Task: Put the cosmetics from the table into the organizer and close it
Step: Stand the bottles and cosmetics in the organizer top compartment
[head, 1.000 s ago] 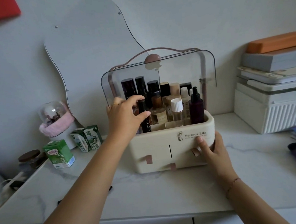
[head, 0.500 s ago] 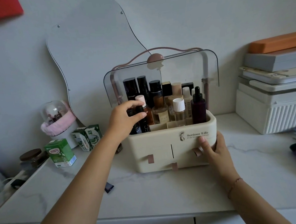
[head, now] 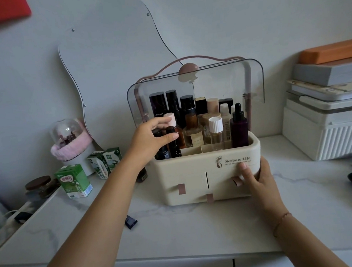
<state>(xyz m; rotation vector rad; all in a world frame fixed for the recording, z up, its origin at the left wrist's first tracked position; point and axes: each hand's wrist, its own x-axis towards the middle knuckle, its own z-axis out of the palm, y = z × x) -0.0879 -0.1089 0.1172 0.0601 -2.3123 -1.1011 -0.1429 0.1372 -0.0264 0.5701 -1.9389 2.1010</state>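
1. White marble table (head: 197, 231) carries the cream organizer (head: 194, 173) at centre frame, its smoky lid (head: 219, 83) raised.
2. My left hand (head: 148, 139) has drawn back from a second ago; its fingers now curl loosely around two black tubes (head: 175, 145) in the front-left compartment.
3. A pink-capped bottle (head: 171, 121), hidden before, now shows above my fingers.
4. My right hand (head: 256, 182) stays clamped on the organizer's lower right corner.
5. Green cartons (head: 75, 180) sit at left.
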